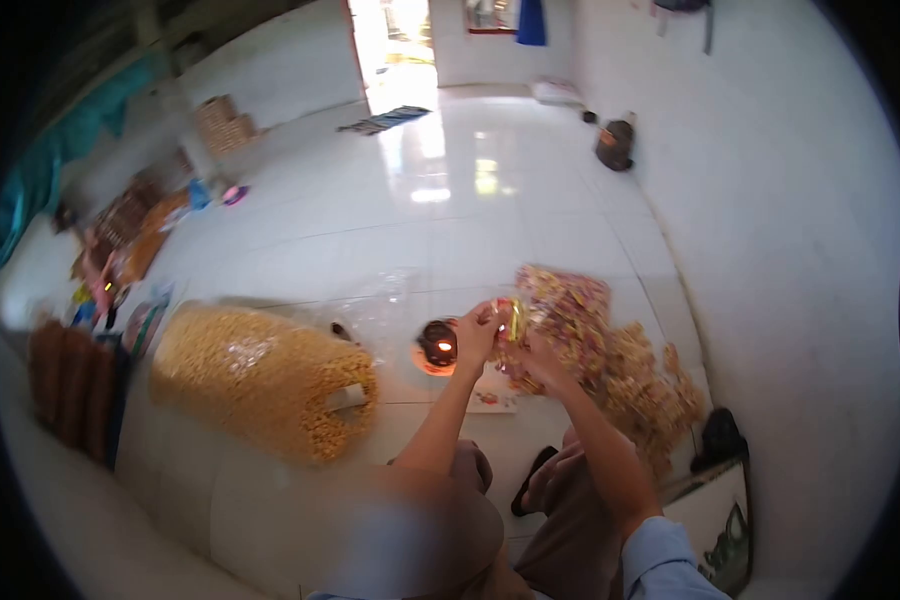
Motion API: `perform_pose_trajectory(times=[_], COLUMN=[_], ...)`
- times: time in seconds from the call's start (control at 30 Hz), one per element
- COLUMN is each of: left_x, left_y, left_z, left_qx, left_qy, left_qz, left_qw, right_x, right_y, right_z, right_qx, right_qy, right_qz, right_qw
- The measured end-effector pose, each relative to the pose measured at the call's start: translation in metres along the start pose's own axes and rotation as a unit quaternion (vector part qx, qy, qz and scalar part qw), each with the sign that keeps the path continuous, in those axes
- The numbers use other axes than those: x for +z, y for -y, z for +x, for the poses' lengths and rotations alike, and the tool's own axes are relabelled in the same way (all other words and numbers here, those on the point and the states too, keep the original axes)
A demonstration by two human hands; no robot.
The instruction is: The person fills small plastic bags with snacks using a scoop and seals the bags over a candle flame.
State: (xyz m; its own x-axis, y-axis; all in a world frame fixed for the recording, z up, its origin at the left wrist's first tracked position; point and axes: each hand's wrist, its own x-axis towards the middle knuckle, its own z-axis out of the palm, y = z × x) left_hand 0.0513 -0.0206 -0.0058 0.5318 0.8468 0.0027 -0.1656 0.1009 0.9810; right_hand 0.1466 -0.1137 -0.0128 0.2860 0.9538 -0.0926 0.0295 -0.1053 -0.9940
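Presently, from my remote feed: the packet (511, 316) sits between both hands, in front of the knees. Left hand (477, 333) grips its left edge; right hand (533, 358) grasps its near end, fingers partly blurred. Key relation: the burner (437, 343), flame lit, lies left of the packet, just beside the left hand, which is therefore the nearer one. I read the packet's long axis as running roughly away from the body, across the line to the flame. Height above the floor (325, 215): I cannot tell. The packet pile (567, 299) lies right.
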Motion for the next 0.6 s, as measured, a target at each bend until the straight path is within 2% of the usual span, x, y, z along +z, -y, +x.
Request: perform_pose_trajectory(times=[0.03,0.07,0.1,0.13,0.17,0.2,0.23,0.3,0.33,0.4,0.43,0.5,0.53,0.6], left_x=[0.02,0.044,0.059,0.088,0.115,0.135,0.153,0.187,0.202,0.228,0.239,0.257,0.264,0.283], left_y=[0.005,0.012,0.037,0.038,0.038,0.055,0.083,0.134,0.147,0.178,0.207,0.277,0.279,0.28], left_z=[0.005,0.009,0.023,0.014,0.003,0.001,0.003,0.002,-0.006,-0.02,-0.02,-0.016,-0.016,-0.006], left_qx=[-0.032,0.018,0.014,-0.008,-0.032,-0.01,-0.02,-0.083,-0.087,-0.108,-0.118,-0.104,-0.117,-0.109], left_qy=[0.008,0.02,0.069,0.092,0.112,0.146,0.163,0.23,0.243,0.263,0.272,0.257,0.26,0.28], left_qz=[0.017,-0.027,0.018,-0.015,-0.047,-0.012,-0.015,0.044,0.041,0.13,0.129,0.138,0.139,0.184], left_qw=[0.999,0.999,0.997,0.996,0.992,0.989,0.986,0.969,0.965,0.95,0.946,0.951,0.948,0.936], right_x=[-0.021,-0.044,-0.067,-0.089,-0.11,-0.129,-0.143,-0.168,-0.182,-0.211,-0.224,-0.245,-0.244,-0.246], right_y=[0.0,-0.001,-0.006,-0.015,-0.026,-0.038,-0.051,-0.08,-0.101,-0.147,-0.176,-0.231,-0.233,-0.236], right_z=[-0.002,-0.006,-0.012,-0.019,-0.027,-0.037,-0.049,-0.078,-0.091,-0.112,-0.118,-0.127,-0.127,-0.12], right_qx=[0.01,-0.003,-0.013,0.001,-0.007,-0.016,-0.008,0.035,0.039,0.155,0.166,0.27,0.283,0.234], right_qy=[-0.026,-0.068,-0.107,-0.131,-0.164,-0.194,-0.212,-0.306,-0.319,-0.355,-0.361,-0.344,-0.343,-0.479], right_qz=[0.004,-0.08,-0.166,-0.165,-0.098,-0.033,-0.033,0.024,0.022,-0.115,-0.113,-0.116,-0.111,-0.121], right_qw=[1.0,0.994,0.98,0.978,0.982,0.98,0.977,0.951,0.947,0.915,0.911,0.892,0.889,0.838])
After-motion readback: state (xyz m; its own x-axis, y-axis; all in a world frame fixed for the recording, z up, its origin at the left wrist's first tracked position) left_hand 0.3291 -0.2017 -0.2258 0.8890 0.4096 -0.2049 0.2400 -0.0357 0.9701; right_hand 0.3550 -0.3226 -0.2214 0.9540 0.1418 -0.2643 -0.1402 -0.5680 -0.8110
